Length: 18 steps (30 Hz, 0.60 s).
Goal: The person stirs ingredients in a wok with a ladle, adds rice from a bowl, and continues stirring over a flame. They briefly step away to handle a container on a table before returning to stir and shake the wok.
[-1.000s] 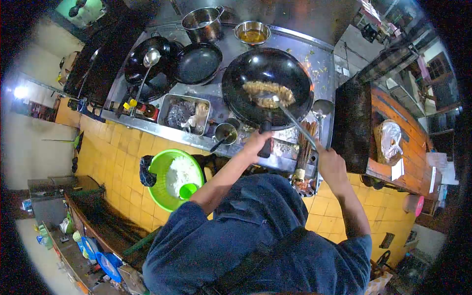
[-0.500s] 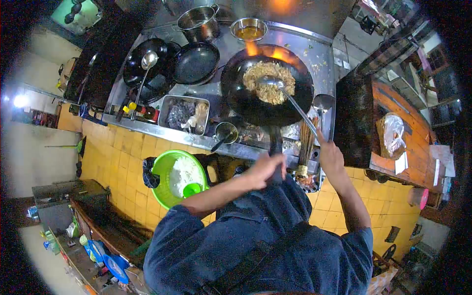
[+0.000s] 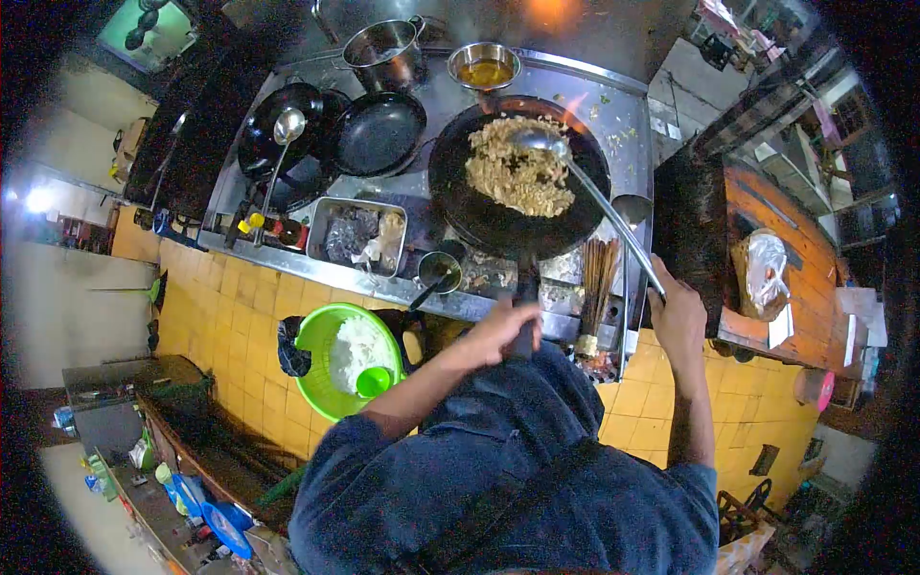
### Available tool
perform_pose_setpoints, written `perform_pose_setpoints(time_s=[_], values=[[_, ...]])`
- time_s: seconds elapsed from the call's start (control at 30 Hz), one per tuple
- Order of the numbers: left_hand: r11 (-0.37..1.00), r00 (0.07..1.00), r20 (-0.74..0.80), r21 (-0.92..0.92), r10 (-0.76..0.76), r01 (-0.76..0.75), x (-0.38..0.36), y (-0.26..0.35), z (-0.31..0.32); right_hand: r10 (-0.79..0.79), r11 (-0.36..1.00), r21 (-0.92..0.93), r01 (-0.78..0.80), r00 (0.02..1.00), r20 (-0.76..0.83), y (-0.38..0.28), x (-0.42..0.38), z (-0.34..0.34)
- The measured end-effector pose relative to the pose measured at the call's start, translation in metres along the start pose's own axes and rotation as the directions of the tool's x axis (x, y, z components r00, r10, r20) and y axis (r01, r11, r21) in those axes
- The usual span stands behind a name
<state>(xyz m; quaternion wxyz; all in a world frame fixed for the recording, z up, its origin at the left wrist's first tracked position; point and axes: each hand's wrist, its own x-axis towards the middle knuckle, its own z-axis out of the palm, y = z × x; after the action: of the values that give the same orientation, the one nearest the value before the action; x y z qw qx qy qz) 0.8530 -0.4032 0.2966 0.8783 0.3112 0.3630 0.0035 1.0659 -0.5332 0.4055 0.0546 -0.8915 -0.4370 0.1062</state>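
Note:
Brown fried rice [image 3: 508,174] lies spread across a black wok [image 3: 470,222] on the stove. My left hand [image 3: 500,332], slightly blurred, is closed around the wok handle [image 3: 527,280], close to my body. In my right hand [image 3: 680,316] is the long handle of a metal ladle [image 3: 613,220], with fingers wrapped round its end. The ladle's bowl rests face down on the far right part of the rice. A small flame [image 3: 573,107] rises behind the wok's far rim.
A bowl of yellow liquid [image 3: 484,73], a tall pot [image 3: 385,59] and black pans [image 3: 381,134] stand on the metal counter. Nearer are a steel tray [image 3: 401,230], a small pot [image 3: 441,271] and a bamboo brush [image 3: 596,287]. Below sits a green basket [image 3: 316,383] of white rice.
My right hand has moved down and to the right, and the ladle's bowl has shifted up in the wok. The rice is more spread out. The flames have shrunk.

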Motion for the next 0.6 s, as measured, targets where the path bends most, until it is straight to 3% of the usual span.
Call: perform_pose_setpoints(time_s=[0.07,0.1,0.13,0.17,0.23,0.27,0.37,0.4,0.47,0.5,0.53,0.57,0.6], values=[[0.968,0.959,-0.141,0.090,0.244,-0.233,0.042,0.000,-0.020,0.025,0.991,0.132,-0.009,0.992,-0.122,-0.005,-0.001,0.014],[0.905,0.902,-0.181,0.249,0.393,-0.344,0.077,-0.013,-0.043,0.060,0.993,0.107,-0.045,0.988,-0.141,-0.014,0.007,0.033],[0.917,0.913,-0.168,0.219,0.371,-0.333,0.090,-0.011,-0.051,0.040,0.999,0.001,-0.041,0.989,-0.143,-0.019,0.020,0.062],[0.936,0.925,-0.171,0.152,0.340,-0.316,0.097,-0.008,-0.054,0.061,0.998,0.005,-0.061,0.998,-0.028,-0.028,0.033,0.081],[0.948,0.933,-0.171,0.081,0.317,-0.308,0.104,-0.007,-0.058,-0.132,0.990,-0.081,0.112,0.937,-0.323,-0.015,0.063,0.168],[0.951,0.939,-0.154,0.083,0.308,-0.298,0.106,-0.008,-0.060,-0.139,0.989,-0.085,0.118,0.935,-0.326,-0.016,0.063,0.165],[0.945,0.937,-0.149,0.127,0.317,-0.300,0.109,-0.003,-0.062,-0.065,0.996,-0.056,0.065,0.998,-0.007,-0.016,0.071,0.138],[0.942,0.932,-0.168,0.162,0.321,-0.295,0.107,-0.005,-0.062,-0.072,0.996,-0.061,0.072,0.997,-0.002,-0.018,0.065,0.119],[0.940,0.930,-0.163,0.146,0.331,-0.309,0.107,-0.005,-0.062,0.004,0.994,0.109,-0.013,0.996,0.085,-0.026,0.049,0.085],[0.950,0.939,-0.163,0.130,0.302,-0.283,0.108,-0.006,-0.064,0.139,0.987,0.080,-0.142,0.989,0.046,-0.037,0.042,0.089],[0.960,0.948,-0.163,0.114,0.274,-0.257,0.109,-0.007,-0.066,0.134,0.987,0.079,-0.137,0.990,0.042,-0.036,0.044,0.108],[0.959,0.950,-0.141,0.092,0.279,-0.268,0.113,-0.010,-0.069,-0.117,0.993,-0.049,0.106,0.919,-0.377,-0.034,0.051,0.141],[0.958,0.949,-0.141,0.086,0.284,-0.274,0.113,-0.008,-0.070,-0.131,0.990,0.017,0.143,0.940,-0.315,-0.032,0.053,0.150]])
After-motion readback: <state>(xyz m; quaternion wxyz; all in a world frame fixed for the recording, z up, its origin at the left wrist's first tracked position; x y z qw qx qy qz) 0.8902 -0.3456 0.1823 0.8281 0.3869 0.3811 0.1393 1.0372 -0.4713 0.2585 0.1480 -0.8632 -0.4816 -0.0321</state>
